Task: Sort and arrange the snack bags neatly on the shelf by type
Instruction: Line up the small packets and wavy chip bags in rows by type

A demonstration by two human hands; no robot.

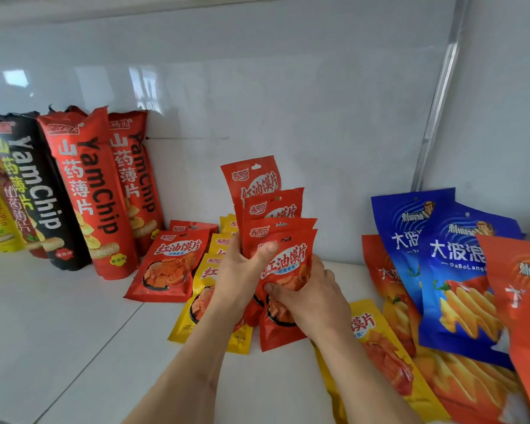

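Left hand [242,270], right hand [306,298] grip fanned red bags [276,240].

Looks like a shop shelf being stocked: a white shelf board [58,332] with a glossy white back panel [288,102], carrying many identical packaged snacks, tall yam chip bags [89,194] at the left edge, blue crisp bags [459,270] toward the right edge.

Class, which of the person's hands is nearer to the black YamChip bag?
The left hand. It grips the red bags nearer the black YamChip bag; the right hand holds them farther right.
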